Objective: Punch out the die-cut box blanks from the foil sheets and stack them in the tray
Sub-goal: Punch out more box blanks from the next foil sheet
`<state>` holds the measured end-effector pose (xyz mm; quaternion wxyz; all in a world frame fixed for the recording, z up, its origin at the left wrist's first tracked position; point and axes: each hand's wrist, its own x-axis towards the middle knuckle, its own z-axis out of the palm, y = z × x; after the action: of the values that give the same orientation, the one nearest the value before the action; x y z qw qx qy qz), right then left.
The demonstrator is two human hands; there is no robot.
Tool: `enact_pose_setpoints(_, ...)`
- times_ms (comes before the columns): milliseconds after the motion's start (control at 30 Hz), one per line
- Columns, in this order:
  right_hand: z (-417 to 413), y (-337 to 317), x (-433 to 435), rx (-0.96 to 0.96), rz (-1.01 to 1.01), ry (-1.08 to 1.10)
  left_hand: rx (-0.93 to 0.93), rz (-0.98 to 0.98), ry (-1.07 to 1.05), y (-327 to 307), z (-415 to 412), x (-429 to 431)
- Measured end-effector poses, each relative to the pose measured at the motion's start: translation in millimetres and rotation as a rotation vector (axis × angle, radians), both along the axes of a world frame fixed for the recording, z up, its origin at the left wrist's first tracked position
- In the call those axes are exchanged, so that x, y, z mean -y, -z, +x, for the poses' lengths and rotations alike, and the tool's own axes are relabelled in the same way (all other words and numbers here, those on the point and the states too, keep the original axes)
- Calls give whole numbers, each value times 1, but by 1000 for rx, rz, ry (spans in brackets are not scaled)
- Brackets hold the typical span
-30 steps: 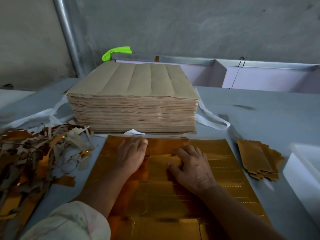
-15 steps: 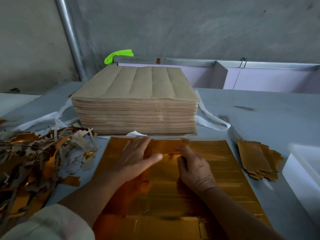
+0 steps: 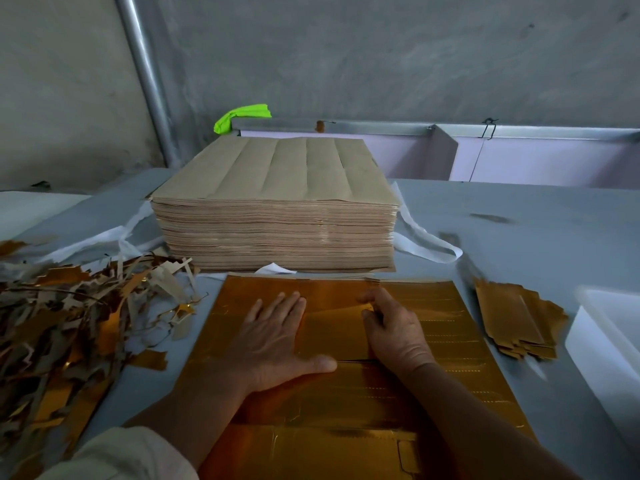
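The grey table [image 3: 519,237] fills the middle of the frame; at upper centre a tall stack of brown sheets [image 3: 277,202], judged to be the supply not yet worked, is set on it just behind the far edge of the gold foil sheet [image 3: 346,393], which is spread across the lower centre. A heap of scrap strips [image 3: 69,323] is piled at the left edge; should the sheet be dragged that way, offcuts could be caught under it. The white tray [image 3: 606,341] is seen only in part at the right edge; a loose pile of punched blanks [image 3: 516,320] is laid beside it on the table, not in it, and could be knocked askew before stacking. The left hand [image 3: 273,344] is pressed flat on the sheet, fingers straight, thumb spread; if that pressure is eased, the whole sheet may be lifted. The right hand [image 3: 394,327] is curled, its fingertips pinching the raised edge of a blank [image 3: 332,327] at centre; a pull made too fast or off the cut line could tear or crease it.
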<state>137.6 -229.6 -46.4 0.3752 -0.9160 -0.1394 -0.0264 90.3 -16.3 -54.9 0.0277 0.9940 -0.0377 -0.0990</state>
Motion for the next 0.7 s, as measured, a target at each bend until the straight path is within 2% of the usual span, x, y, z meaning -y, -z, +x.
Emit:
enact_pose_setpoints(333,0,0,2,-43,115,16,-15,8,6,-2,-2,1)
enact_pose_setpoints(700,-1,-4,4,-129,493,133,-5,34,8,0,0,1)
